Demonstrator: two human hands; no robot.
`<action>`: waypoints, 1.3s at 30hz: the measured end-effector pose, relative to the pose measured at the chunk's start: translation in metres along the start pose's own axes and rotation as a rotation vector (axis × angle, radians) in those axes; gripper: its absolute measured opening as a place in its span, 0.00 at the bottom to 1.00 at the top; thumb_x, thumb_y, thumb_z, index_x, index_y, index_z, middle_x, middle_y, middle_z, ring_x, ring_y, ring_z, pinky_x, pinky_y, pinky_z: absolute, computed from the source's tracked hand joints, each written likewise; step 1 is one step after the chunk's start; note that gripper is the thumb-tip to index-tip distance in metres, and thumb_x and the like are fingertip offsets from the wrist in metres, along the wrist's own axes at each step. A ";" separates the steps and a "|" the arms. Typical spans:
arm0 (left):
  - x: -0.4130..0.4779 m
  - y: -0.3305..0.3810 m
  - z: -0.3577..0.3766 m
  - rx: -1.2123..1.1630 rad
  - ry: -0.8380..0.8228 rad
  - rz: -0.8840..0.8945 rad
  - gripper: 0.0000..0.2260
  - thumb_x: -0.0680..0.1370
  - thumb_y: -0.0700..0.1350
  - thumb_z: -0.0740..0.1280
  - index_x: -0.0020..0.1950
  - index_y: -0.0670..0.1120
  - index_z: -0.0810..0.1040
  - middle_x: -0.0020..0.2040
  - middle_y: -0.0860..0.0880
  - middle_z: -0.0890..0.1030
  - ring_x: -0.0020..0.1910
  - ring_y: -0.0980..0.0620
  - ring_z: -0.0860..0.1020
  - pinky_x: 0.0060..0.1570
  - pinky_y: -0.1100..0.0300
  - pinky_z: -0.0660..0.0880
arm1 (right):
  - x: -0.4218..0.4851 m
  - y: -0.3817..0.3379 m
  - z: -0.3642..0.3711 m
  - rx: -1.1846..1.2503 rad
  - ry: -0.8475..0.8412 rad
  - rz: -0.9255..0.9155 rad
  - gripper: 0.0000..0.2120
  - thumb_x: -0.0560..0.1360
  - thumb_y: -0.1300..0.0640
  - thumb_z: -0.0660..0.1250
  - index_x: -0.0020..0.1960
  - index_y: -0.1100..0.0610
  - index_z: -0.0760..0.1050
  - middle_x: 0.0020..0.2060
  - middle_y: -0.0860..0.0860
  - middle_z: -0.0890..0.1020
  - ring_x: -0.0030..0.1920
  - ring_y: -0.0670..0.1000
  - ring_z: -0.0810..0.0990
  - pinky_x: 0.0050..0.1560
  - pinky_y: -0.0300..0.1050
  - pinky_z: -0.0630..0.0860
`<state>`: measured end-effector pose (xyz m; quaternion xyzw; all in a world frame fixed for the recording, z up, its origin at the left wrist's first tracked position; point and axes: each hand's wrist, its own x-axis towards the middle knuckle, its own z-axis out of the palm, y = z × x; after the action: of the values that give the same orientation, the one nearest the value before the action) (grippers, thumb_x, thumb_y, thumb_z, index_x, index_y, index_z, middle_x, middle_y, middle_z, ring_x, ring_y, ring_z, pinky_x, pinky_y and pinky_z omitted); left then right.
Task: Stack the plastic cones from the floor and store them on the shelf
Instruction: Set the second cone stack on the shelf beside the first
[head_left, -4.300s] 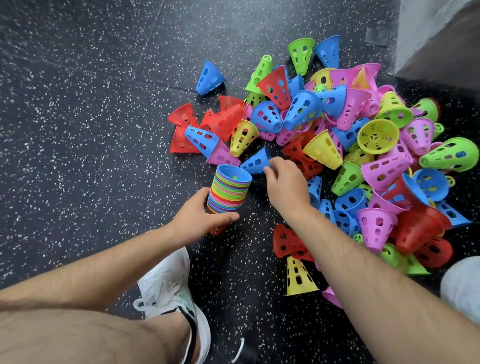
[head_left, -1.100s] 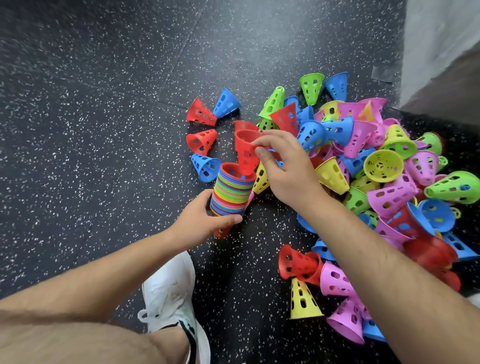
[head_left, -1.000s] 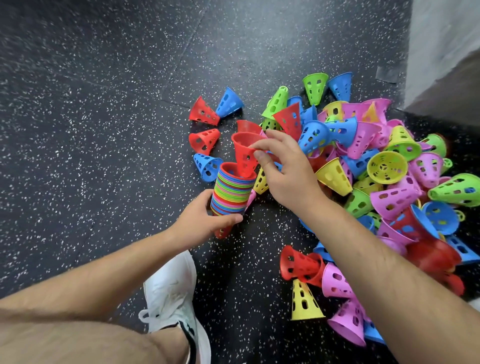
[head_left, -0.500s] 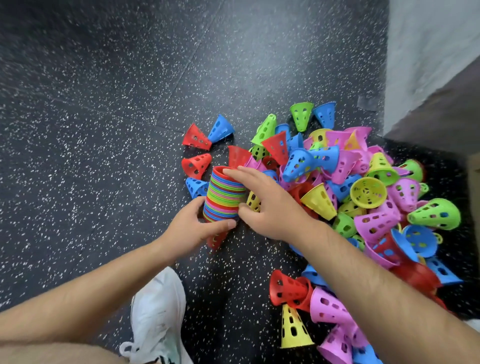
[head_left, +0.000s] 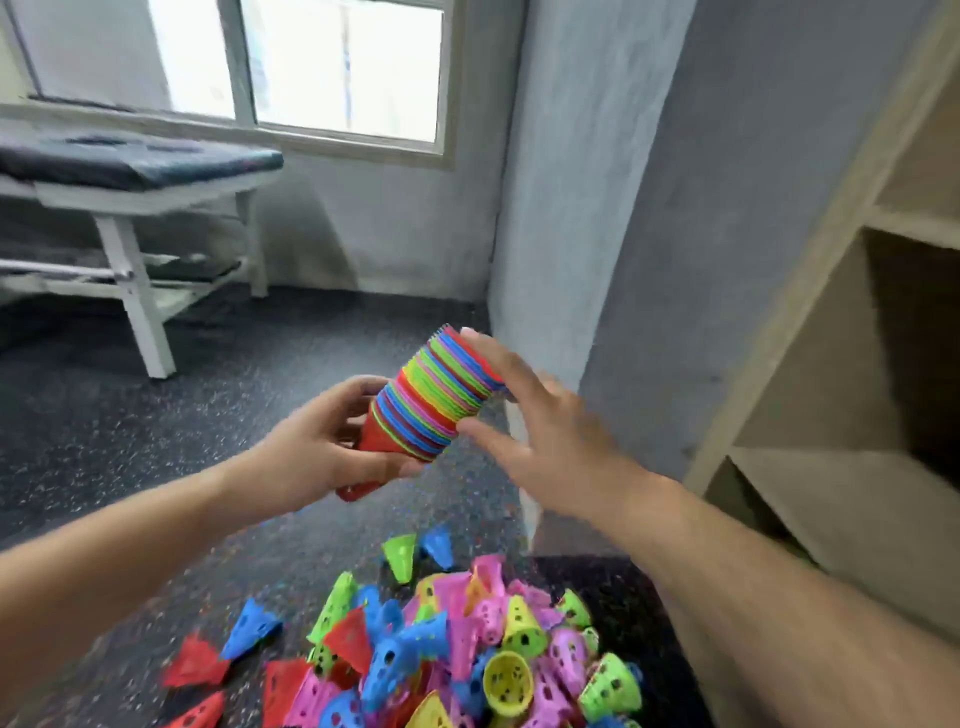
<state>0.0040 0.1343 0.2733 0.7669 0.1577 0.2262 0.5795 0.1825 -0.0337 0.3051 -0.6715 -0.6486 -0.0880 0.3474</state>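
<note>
A multicoloured stack of nested cones (head_left: 439, 400) is held up in the air, tilted with its wide end toward the upper right. My left hand (head_left: 322, 447) grips the narrow red lower end of the stack. My right hand (head_left: 550, 436) touches the wide top end with spread fingers, thumb under the rim. A pile of loose cones (head_left: 441, 654) in red, blue, green, yellow and pink lies on the floor below. The wooden shelf (head_left: 852, 364) stands at the right with open compartments.
A grey wall pillar (head_left: 587, 208) rises just behind the stack, left of the shelf. A padded bench (head_left: 130, 171) with white legs stands at the far left under a window (head_left: 337, 67). The floor is dark speckled rubber (head_left: 208, 395).
The stack has been lifted off the floor and raised to chest height. The view has swung up from the floor to the room and shelf. My right hand now touches the stack's top.
</note>
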 end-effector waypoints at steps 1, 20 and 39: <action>0.010 0.023 0.011 -0.004 -0.007 0.041 0.45 0.49 0.62 0.86 0.62 0.52 0.75 0.51 0.51 0.85 0.44 0.53 0.84 0.36 0.58 0.80 | 0.000 -0.001 -0.027 -0.026 0.035 0.026 0.34 0.77 0.54 0.72 0.78 0.50 0.61 0.65 0.51 0.77 0.56 0.41 0.72 0.59 0.22 0.62; 0.117 0.342 0.296 -0.136 -0.331 0.428 0.27 0.64 0.46 0.84 0.61 0.51 0.81 0.59 0.45 0.82 0.51 0.47 0.86 0.52 0.52 0.84 | -0.105 0.003 -0.419 -0.621 0.534 0.694 0.34 0.64 0.49 0.80 0.65 0.48 0.68 0.54 0.52 0.72 0.54 0.56 0.77 0.55 0.51 0.77; 0.227 0.372 0.465 0.320 -0.154 0.876 0.19 0.76 0.45 0.76 0.64 0.50 0.74 0.47 0.43 0.78 0.43 0.47 0.78 0.48 0.50 0.76 | -0.134 0.136 -0.454 -0.380 0.565 0.775 0.56 0.62 0.54 0.84 0.78 0.41 0.51 0.60 0.51 0.79 0.55 0.52 0.81 0.57 0.51 0.79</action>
<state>0.4352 -0.2355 0.5623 0.8556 -0.1911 0.3645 0.3140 0.4411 -0.3943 0.5183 -0.8638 -0.2054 -0.2472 0.3880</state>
